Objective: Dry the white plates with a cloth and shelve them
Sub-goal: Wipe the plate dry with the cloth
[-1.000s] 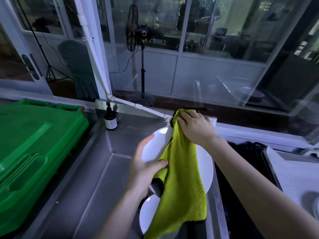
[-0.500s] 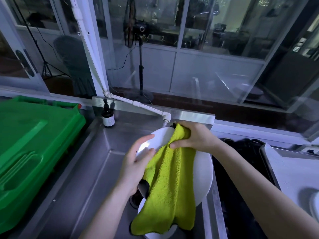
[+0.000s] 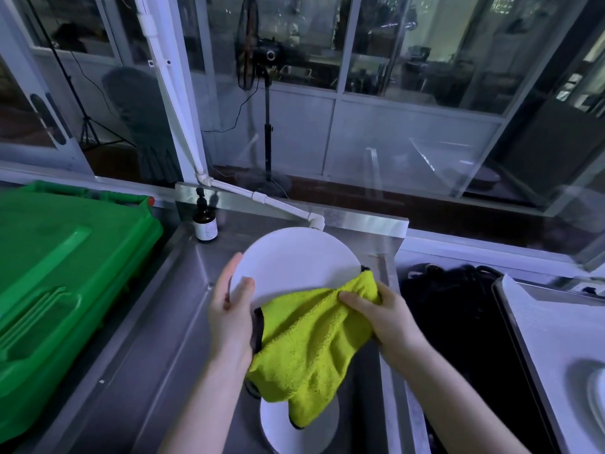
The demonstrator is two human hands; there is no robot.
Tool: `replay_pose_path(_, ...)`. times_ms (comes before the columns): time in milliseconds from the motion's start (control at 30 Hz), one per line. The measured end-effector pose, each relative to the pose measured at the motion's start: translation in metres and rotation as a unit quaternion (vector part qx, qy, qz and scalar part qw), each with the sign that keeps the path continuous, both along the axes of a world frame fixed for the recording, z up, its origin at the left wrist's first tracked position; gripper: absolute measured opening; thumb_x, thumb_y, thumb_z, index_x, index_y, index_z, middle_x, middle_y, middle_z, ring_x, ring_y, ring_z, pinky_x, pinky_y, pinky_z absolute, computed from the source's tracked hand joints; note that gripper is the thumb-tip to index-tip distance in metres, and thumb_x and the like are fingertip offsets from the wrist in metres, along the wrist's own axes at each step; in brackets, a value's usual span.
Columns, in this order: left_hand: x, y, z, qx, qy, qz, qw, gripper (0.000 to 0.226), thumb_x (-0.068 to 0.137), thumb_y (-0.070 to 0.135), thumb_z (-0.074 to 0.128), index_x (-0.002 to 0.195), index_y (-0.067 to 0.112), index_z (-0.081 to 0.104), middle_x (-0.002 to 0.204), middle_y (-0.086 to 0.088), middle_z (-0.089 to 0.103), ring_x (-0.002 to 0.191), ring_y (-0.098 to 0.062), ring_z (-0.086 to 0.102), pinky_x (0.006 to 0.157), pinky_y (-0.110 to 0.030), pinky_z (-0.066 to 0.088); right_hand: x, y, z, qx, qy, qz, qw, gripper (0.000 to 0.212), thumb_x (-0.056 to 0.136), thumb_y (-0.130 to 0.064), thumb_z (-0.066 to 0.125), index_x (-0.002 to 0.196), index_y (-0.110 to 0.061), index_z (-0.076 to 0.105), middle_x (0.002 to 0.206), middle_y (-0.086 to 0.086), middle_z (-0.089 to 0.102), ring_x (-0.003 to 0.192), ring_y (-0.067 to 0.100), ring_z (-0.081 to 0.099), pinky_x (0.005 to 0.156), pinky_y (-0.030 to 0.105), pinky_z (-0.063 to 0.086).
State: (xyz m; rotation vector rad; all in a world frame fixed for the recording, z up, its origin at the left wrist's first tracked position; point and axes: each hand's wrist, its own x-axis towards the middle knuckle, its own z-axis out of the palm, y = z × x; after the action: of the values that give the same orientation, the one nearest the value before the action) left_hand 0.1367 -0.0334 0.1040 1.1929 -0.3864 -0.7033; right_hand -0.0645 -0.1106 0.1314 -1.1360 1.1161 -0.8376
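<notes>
head view: round white plate [image 3: 294, 257] half draped by yellow-green cloth [image 3: 307, 339].

- The held plate [image 3: 294, 257] is above the sink [image 3: 147, 339], with the left hand [image 3: 232, 316] at its left rim.
- The cloth [image 3: 311, 339] lies over its lower part, under the right hand [image 3: 383, 319], and hangs before the lower plate [image 3: 294, 434].
- The bin [image 3: 65, 273] is left of the sink.
- The bottle [image 3: 205, 224] is at the sink's back left corner.
- The counter [image 3: 556, 339] is far right.
</notes>
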Motion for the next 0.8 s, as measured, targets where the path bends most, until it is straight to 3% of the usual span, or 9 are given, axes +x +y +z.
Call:
replay_pose_path(100,0.004,-0.002,0.002,0.000,-0.030,-0.039,0.999,0.048,0.099,0.011,0.060,0.110,0.056,0.069,0.129,0.021,0.066,0.121,0.001,0.060,0.101,-0.027,0.046,0.006,0.005,-0.005,-0.003,0.014,-0.029,0.999,0.030,0.073,-0.014,0.083,0.098,-0.004,0.070,0.092,0.015,0.075,0.092,0.037,0.071,0.086,0.056,0.055)
replay_pose_path(233,0.017,-0.002,0.022,-0.005,-0.169,-0.127,0.977,0.055,0.099,0.007,0.058,0.117,0.059,0.065,0.129,0.036,0.060,0.127,0.017,0.047,0.093,0.000,0.038,0.007,-0.024,0.027,-0.132,0.123,0.042,0.983,0.025,0.074,-0.023,0.084,0.092,-0.013,0.071,0.087,0.003,0.076,0.085,0.022,0.072,0.078,0.038,0.059)
replay_pose_path(367,0.005,-0.005,0.040,-0.024,-0.288,-0.249,0.925,0.052,0.097,-0.004,0.059,0.122,0.041,0.063,0.125,0.036,0.063,0.124,0.014,0.052,0.096,-0.001,0.035,0.030,-0.046,0.073,-0.287,0.240,0.240,0.896,0.027,0.066,-0.036,0.088,0.070,-0.030,0.062,0.063,-0.015,0.061,0.063,0.002,0.055,0.063,0.021,0.044)
replay_pose_path(433,-0.003,-0.005,0.043,-0.030,-0.283,-0.246,0.927,0.050,0.097,-0.005,0.058,0.122,0.038,0.063,0.122,0.037,0.064,0.122,0.015,0.053,0.095,-0.002,0.037,0.042,-0.052,0.081,-0.316,0.288,0.279,0.860,0.027,0.065,-0.043,0.087,0.070,-0.039,0.061,0.062,-0.020,0.059,0.064,-0.004,0.054,0.064,0.015,0.043)
replay_pose_path(467,-0.003,-0.004,0.043,-0.034,-0.273,-0.234,0.932,0.050,0.097,-0.005,0.058,0.122,0.038,0.063,0.122,0.037,0.064,0.122,0.015,0.053,0.094,-0.002,0.037,0.043,-0.054,0.082,-0.315,0.289,0.280,0.860,0.026,0.066,-0.043,0.087,0.070,-0.040,0.061,0.062,-0.020,0.059,0.065,-0.004,0.054,0.065,0.014,0.043)
replay_pose_path(600,0.006,0.001,0.037,-0.031,-0.199,-0.177,0.963,0.050,0.097,-0.002,0.058,0.118,0.042,0.067,0.123,0.032,0.066,0.121,0.014,0.055,0.092,-0.001,0.039,0.016,-0.058,0.066,-0.233,0.211,0.236,0.919,0.023,0.070,-0.029,0.086,0.086,-0.022,0.071,0.084,-0.007,0.073,0.080,0.008,0.068,0.078,0.027,0.054)
replay_pose_path(700,0.009,-0.001,0.028,-0.029,-0.102,-0.066,0.992,0.047,0.097,0.002,0.060,0.112,0.045,0.070,0.114,0.033,0.069,0.109,0.016,0.059,0.085,0.000,0.042,0.000,-0.041,0.034,-0.114,0.068,0.129,0.983,0.042,0.063,-0.029,0.086,0.097,-0.010,0.071,0.093,0.008,0.076,0.088,0.025,0.073,0.079,0.037,0.059)
replay_pose_path(767,0.008,-0.003,0.021,-0.020,-0.056,-0.004,0.998,0.045,0.097,0.007,0.060,0.110,0.048,0.071,0.104,0.032,0.071,0.096,0.013,0.062,0.084,-0.005,0.045,0.002,-0.024,0.012,-0.039,-0.008,0.057,0.998,0.056,0.055,-0.033,0.087,0.100,-0.006,0.070,0.095,0.014,0.075,0.090,0.032,0.072,0.085,0.048,0.058)
replay_pose_path(800,0.007,-0.004,0.018,-0.015,-0.048,0.004,0.999,0.044,0.097,0.009,0.060,0.112,0.049,0.071,0.108,0.032,0.070,0.099,0.012,0.062,0.086,-0.007,0.046,0.003,-0.017,0.005,-0.019,-0.024,0.040,0.999,0.059,0.053,-0.034,0.087,0.101,-0.005,0.070,0.096,0.016,0.075,0.091,0.034,0.072,0.087,0.051,0.057)
